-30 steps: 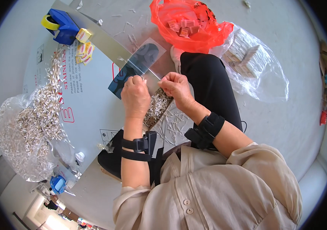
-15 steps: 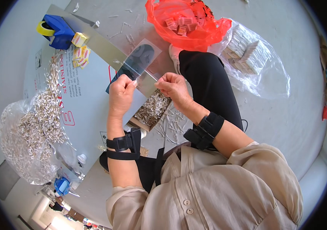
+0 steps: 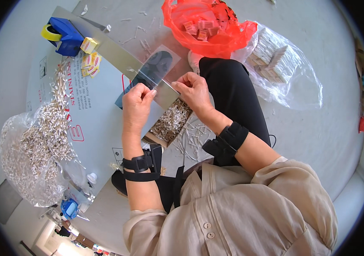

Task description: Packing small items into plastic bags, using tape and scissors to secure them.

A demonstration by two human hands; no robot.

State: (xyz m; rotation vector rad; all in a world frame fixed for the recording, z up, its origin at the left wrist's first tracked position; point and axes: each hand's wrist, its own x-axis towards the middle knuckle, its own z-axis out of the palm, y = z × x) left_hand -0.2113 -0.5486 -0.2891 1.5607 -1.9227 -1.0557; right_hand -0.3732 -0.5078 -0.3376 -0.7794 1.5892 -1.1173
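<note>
Watching loose swabs [image 3: 56, 115] at left: nudged bag [image 3: 15, 170] could scatter them. Left hand [image 3: 137, 104] curled closed, contents hidden. Dark sheet [image 3: 158, 64] just beyond, over table edge [image 3: 113, 53]; knock could drop it. Right hand [image 3: 190, 94] pinched, can't tell on what.

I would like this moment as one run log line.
left hand: curled near dark sheet, grip unclear | right hand: fingers bent, grip unclear | nearby: cotton swabs in cardboard box

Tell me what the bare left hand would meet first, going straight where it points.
The left hand would probably meet the dark, flat, translucent, plastic-looking sheet first, though depth is unclear.
</note>
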